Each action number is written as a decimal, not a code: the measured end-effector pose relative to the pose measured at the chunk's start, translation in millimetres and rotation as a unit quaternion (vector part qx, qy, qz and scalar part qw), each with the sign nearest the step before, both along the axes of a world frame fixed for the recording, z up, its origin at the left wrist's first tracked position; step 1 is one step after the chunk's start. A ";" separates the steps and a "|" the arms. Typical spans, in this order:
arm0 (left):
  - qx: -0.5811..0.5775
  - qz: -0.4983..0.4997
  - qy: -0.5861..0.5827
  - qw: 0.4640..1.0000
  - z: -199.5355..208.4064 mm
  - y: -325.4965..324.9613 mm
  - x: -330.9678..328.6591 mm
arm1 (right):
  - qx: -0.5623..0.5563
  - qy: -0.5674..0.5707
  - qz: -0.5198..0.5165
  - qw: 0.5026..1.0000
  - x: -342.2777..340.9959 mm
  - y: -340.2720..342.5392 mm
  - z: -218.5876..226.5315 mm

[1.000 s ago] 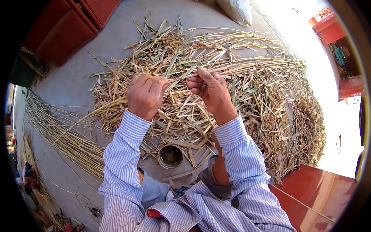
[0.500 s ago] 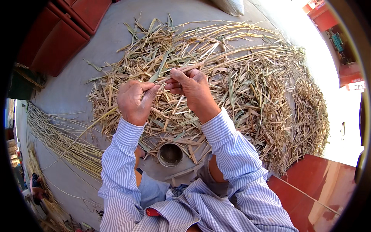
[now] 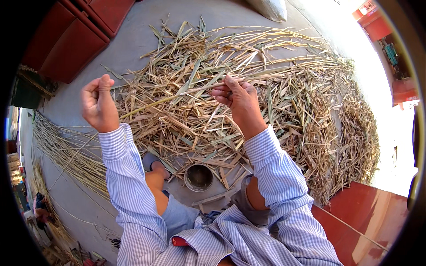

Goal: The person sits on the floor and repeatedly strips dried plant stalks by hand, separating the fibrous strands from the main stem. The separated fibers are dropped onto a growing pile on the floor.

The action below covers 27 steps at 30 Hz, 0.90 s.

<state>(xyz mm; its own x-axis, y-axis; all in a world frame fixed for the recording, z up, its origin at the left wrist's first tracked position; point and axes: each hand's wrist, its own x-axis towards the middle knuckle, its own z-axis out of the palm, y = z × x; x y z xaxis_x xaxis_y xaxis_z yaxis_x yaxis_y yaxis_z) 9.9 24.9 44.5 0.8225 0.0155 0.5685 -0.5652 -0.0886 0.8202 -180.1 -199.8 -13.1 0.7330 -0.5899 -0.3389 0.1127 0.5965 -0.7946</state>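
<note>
My right hand point(image 3: 239, 103) is closed in a pinch on a long, thin dry reed stalk point(image 3: 155, 104). The stalk slants down to the left from those fingers, pale brown near the hand and yellower farther along. Off to the left, my left hand point(image 3: 98, 104) is raised apart from the right one, its fingers curled and the thumb against them. Whether anything sits in that grip cannot be made out. Below both hands spreads a wide heap of dry leaves and stalk pieces point(image 3: 191, 119), tan with some green blades.
A round metal tin point(image 3: 198, 177) stands between my feet. Long thin stalks point(image 3: 75, 155) lie bundled at the left. Red furniture point(image 3: 66, 40) is at the upper left, a pale sack point(image 3: 270, 9) at the top, and a glossy red surface point(image 3: 355, 217) at the lower right.
My left hand has let go of the stalk beside my right hand and moved left, away from it. The right hand keeps its pinch and has shifted slightly right.
</note>
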 end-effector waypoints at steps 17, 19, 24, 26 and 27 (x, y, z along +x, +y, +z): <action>0.507 -0.136 -0.156 0.837 -38.1 6.5 -17.3 | -0.073 -0.083 -0.083 0.990 -10.4 -35.8 18.7; 0.510 -0.133 -0.161 0.834 -36.0 11.0 -18.3 | -0.064 -0.020 -0.065 0.996 -12.6 -37.2 12.6; 0.530 -0.145 -0.170 0.818 -33.7 17.9 -22.4 | -0.028 0.022 -0.021 0.999 -8.5 -30.0 10.7; 0.527 -0.169 -0.182 0.813 -38.1 17.6 -25.4 | -0.023 0.009 -0.044 0.999 -4.9 -39.3 6.8; 0.529 -0.180 -0.172 0.811 -39.1 17.6 -29.1 | -0.007 -0.015 -0.032 0.999 -3.5 -42.8 5.0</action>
